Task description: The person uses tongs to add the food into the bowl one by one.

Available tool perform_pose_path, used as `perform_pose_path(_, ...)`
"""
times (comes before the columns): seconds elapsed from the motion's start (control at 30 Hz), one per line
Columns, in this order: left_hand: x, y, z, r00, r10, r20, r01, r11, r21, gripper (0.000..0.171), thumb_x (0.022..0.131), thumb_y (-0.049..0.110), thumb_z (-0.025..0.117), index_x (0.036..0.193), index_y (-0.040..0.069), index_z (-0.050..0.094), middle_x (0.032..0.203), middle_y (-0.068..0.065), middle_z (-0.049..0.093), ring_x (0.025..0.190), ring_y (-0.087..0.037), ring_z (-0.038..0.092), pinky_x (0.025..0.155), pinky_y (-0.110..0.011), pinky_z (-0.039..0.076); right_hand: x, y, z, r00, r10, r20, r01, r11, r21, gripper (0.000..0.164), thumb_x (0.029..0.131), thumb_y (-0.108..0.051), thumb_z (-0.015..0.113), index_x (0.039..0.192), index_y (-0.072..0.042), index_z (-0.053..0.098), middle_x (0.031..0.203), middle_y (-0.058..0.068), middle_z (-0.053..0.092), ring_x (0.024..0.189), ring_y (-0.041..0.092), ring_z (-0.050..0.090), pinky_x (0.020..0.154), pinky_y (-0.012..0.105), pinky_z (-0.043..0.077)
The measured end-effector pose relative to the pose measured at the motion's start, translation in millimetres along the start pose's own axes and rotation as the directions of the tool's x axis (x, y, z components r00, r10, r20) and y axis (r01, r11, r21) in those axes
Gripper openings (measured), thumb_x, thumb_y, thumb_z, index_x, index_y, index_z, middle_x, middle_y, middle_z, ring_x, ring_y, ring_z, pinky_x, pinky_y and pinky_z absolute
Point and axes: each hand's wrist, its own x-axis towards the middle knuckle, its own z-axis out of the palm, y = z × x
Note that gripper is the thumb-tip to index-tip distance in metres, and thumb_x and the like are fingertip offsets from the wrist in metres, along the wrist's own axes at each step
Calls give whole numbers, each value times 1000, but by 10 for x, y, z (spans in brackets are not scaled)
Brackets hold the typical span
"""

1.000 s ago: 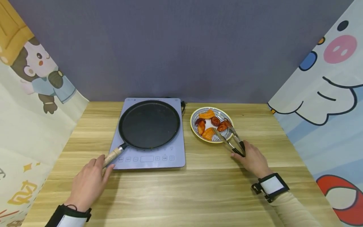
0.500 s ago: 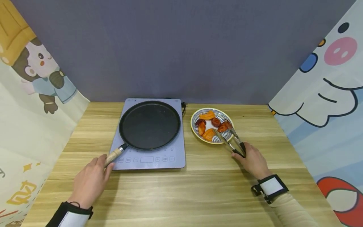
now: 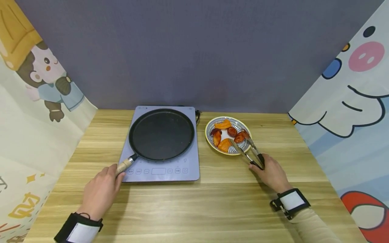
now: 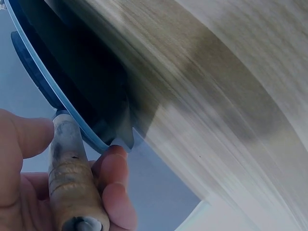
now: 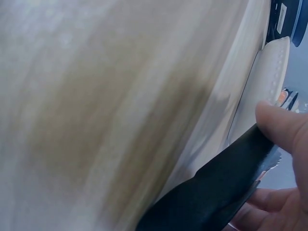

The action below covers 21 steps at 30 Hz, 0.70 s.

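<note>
My left hand (image 3: 101, 192) grips the wooden handle (image 4: 74, 178) of a flat black frying pan (image 3: 161, 134), which sits on an induction cooktop (image 3: 170, 176). In the left wrist view the thumb and fingers wrap round that handle. My right hand (image 3: 271, 173) holds metal tongs (image 3: 253, 146) by their black grips (image 5: 216, 183). The tongs' arms are spread over a patterned plate (image 3: 209, 144) at the right. One tip is at an orange piece of food (image 3: 225, 145), the other at a reddish-brown piece (image 3: 239, 137). Several more orange and brown pieces lie on the plate.
The cooktop's button panel faces the front edge, and a black cord (image 3: 198, 116) shows at its back right corner. A grey wall (image 3: 194, 54) stands behind the wooden table (image 3: 188, 212), with cartoon-printed sheets on the left (image 3: 24, 141) and right (image 3: 343, 148).
The whole head view has shifted slightly. Both hands, the pan and the tongs stay practically in place relative to the table.
</note>
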Motion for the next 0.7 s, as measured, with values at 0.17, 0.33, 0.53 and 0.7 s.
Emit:
perform_pose_path(0.17, -1, -1, 21, 1000, 6, -20, -6, 1000, -3, 27, 87, 17, 70, 97, -4, 57, 68, -8, 48, 50, -20, 42, 40, -34, 30, -2, 4, 2, 1000, 3, 5, -3, 1000, 4, 67, 87, -44, 68, 122, 9, 46, 76, 9, 48, 65, 23, 47, 49, 32, 32)
perform_pose_path(0.33, 4, -2, 27, 1000, -4, -26, 4, 1000, -4, 27, 86, 16, 70, 98, -5, 57, 71, -10, 48, 51, -20, 42, 40, -33, 30, -9, -12, 2, 1000, -3, -9, 3, 1000, 14, 66, 87, -44, 68, 121, 9, 47, 75, 8, 47, 64, 22, 46, 49, 32, 31)
perform_pose_path(0.53, 7, -2, 26, 1000, -8, -22, 8, 1000, -6, 27, 86, 13, 70, 99, -8, 58, 72, -12, 48, 52, -21, 42, 40, -34, 30, -19, -17, 11, 1000, 1, -14, -1, 1000, 20, 60, 88, -41, 67, 117, 7, 48, 74, 8, 46, 64, 22, 46, 50, 32, 32)
perform_pose_path(0.7, 15, 1, 22, 1000, -16, -21, 16, 1000, -8, 26, 86, 13, 69, 97, -7, 58, 72, -11, 47, 52, -22, 43, 40, -35, 31, -20, -9, 11, 999, -2, -33, 3, 999, 43, 55, 89, -38, 67, 115, 7, 50, 77, 10, 46, 67, 24, 47, 51, 33, 33)
